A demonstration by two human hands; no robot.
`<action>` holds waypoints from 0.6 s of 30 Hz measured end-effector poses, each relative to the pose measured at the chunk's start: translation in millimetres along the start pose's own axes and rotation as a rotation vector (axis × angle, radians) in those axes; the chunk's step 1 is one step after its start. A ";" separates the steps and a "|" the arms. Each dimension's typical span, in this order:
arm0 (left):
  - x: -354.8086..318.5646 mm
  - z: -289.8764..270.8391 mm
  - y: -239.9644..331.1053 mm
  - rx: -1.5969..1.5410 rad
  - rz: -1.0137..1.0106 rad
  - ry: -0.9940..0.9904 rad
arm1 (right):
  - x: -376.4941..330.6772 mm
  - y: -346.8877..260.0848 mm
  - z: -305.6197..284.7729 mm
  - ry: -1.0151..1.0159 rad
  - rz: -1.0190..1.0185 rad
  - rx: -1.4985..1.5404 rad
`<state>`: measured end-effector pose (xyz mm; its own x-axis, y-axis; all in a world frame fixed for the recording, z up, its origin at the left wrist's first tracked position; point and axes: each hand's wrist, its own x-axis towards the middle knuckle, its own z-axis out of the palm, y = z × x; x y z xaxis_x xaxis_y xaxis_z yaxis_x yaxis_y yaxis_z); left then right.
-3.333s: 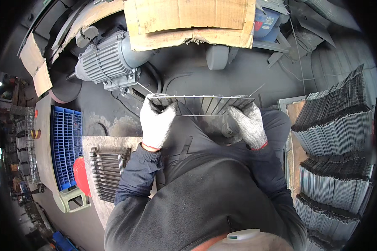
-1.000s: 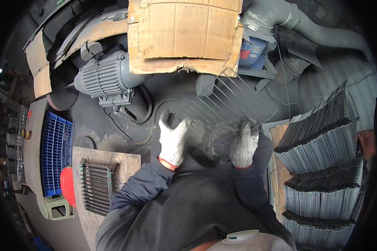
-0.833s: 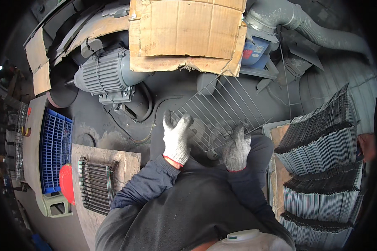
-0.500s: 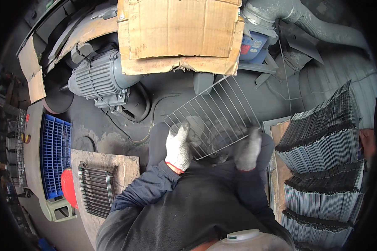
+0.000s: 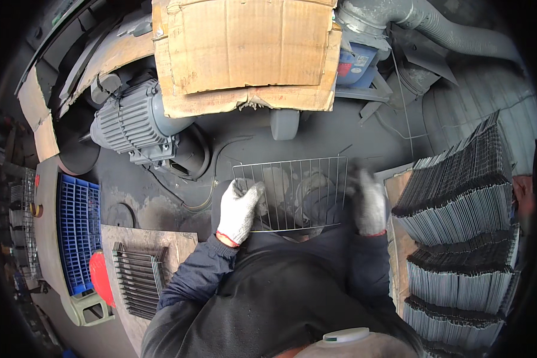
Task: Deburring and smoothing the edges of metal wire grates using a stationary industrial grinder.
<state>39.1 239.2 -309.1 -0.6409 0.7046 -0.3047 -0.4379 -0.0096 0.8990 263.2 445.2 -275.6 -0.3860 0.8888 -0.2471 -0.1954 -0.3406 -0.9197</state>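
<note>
A wire rack (image 5: pixel 287 197) with thin parallel bars lies level over my lap. My left hand (image 5: pixel 240 209), in a white knitted glove with a red cuff edge, is closed on the rack's left side. Beyond the rack's right side is my right hand (image 5: pixel 369 203), in a matching glove. Motion smears its fingers, so whether they touch the rack is unclear. At my right stand tall stacks of similar dark wire racks (image 5: pixel 456 173). A smaller pile of racks (image 5: pixel 138 280) rests on a board (image 5: pixel 179 238) to my left.
Ahead hangs a cardboard sheet (image 5: pixel 244 48), with a grey electric motor (image 5: pixel 128 119) to its left. A ribbed duct (image 5: pixel 447 36) runs along the far right. Farther left are a blue plastic crate (image 5: pixel 80 232), a red round object (image 5: pixel 101 278) and a pale green stool (image 5: pixel 89 309).
The rack has turned from a slant to nearly square with my body and has come lower. My left hand has shifted slightly left with it. My right hand has moved right, off the rack's lower corner area.
</note>
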 end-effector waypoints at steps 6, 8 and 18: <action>23.5 -2.9 5.2 -0.056 -0.162 0.033 | 17.3 27.2 19.6 -0.242 0.217 -0.277; 36.0 -4.7 1.5 -0.061 -0.183 0.013 | 27.7 30.2 19.3 -0.263 0.208 -0.275; 87.0 38.3 -5.0 -0.024 -0.179 -0.128 | 60.2 13.9 5.0 -0.030 0.103 -0.265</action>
<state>9.7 327.7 -328.1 -0.4668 0.7812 -0.4146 -0.5532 0.1079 0.8260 232.7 492.4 -301.8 -0.4189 0.8427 -0.3381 0.0874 -0.3332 -0.9388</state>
